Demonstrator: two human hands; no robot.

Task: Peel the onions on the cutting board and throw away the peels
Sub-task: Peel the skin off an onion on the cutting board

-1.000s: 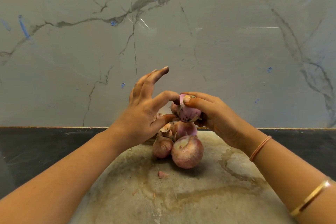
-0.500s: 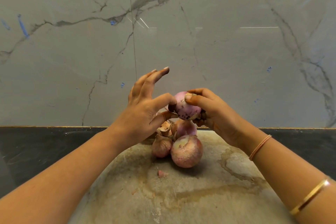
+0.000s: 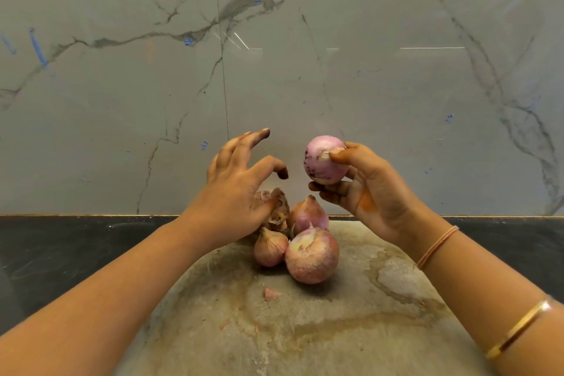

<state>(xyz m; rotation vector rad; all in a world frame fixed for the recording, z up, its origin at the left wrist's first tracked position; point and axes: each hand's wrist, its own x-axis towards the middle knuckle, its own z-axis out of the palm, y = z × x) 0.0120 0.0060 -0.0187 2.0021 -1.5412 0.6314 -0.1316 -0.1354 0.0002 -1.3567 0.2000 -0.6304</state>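
Left hand (image 3: 235, 189) now apart from onion (image 3: 323, 162) in right hand (image 3: 374, 192)

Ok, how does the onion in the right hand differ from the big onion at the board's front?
The held onion is in the air, gripped by the right hand; the big onion lies on the cutting board. The held one looks smooth and peeled; the big one has papery skin. Both are pinkish.

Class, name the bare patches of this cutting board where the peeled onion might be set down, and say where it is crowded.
Free: the near half of the cutting board, this side of the peel scrap; also the stained part right of the large onion. Crowded: the far middle, where other onions and loose peels cluster by the left hand.
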